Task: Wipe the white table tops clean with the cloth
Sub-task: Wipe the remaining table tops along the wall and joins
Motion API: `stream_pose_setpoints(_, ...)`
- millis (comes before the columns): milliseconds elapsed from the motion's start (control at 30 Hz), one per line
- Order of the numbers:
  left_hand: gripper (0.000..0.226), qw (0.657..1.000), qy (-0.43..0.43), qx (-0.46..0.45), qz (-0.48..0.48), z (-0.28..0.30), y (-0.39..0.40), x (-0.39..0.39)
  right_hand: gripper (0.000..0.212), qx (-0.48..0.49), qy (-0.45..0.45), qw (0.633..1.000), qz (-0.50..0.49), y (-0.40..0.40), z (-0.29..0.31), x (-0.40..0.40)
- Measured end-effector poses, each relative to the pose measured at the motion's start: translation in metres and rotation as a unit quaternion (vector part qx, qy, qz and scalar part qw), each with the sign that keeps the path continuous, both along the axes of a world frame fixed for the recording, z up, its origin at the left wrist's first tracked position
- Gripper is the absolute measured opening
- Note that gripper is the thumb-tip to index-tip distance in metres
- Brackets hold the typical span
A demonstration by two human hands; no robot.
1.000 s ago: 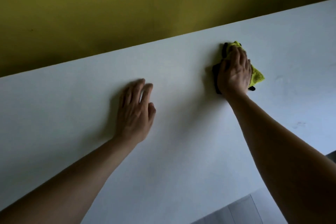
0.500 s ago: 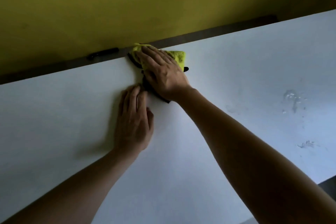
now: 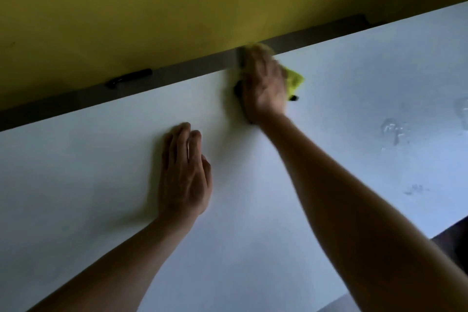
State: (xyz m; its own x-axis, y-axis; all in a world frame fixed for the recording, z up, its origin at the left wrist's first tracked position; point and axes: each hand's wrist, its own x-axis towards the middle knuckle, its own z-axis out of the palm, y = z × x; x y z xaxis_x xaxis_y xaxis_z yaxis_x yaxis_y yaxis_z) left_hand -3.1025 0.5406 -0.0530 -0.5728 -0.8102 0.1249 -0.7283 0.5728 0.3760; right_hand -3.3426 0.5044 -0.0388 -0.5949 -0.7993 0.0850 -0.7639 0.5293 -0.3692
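At the far edge of the white table top (image 3: 76,185), the right hand (image 3: 263,86) presses the yellow cloth (image 3: 295,81) flat with blurred fingers; the left hand (image 3: 183,175) rests open; wet smears (image 3: 395,130) at right seem unwiped

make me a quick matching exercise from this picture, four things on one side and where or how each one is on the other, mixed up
Things:
1. left hand
2. cloth
3. black pen
4. wet marks

Places or states:
A. under the right hand, at the table's far edge
B. flat on the white table, holding nothing
C. on the table, right of the cloth
D. on the dark strip beyond the table

Pairs: 1-B, 2-A, 3-D, 4-C
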Motion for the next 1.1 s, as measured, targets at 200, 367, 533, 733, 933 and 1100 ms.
stream_pose_setpoints(200, 0.047, 1.0, -0.004, -0.017, 0.003, 0.001, 0.002, 0.003, 0.055, -0.002, 0.007, 0.953, 0.303, -0.015, -0.003, 0.069)
stream_pose_setpoints(367, 0.047, 1.0, 0.01, -0.006, -0.004, 0.001, 0.0, 0.001, 0.057, -0.008, -0.008, 0.993, 0.114, 0.044, -0.002, 0.0)
stream_pose_setpoints(533, 0.045, 1.0, 0.015, -0.009, 0.0, -0.001, 0.0, 0.0, 0.057, 0.003, -0.006, 0.995, -0.102, 0.112, 0.002, -0.07)
stream_pose_setpoints(733, 0.045, 1.0, 0.017, -0.014, -0.007, -0.003, -0.001, 0.003, 0.06, -0.003, 0.009, 0.986, -0.166, 0.109, -0.002, -0.014)
stream_pose_setpoints(933, 0.048, 0.999, 0.031, -0.016, -0.02, -0.005, -0.003, 0.003, 0.063, -0.035, -0.023, 0.999, -0.012, 0.112, -0.002, 0.121)
stream_pose_setpoints(1100, 0.048, 0.999, 0.028, -0.021, -0.031, -0.006, -0.004, 0.006, 0.06, -0.054, -0.017, 0.996, 0.069, 0.145, 0.002, 0.114)
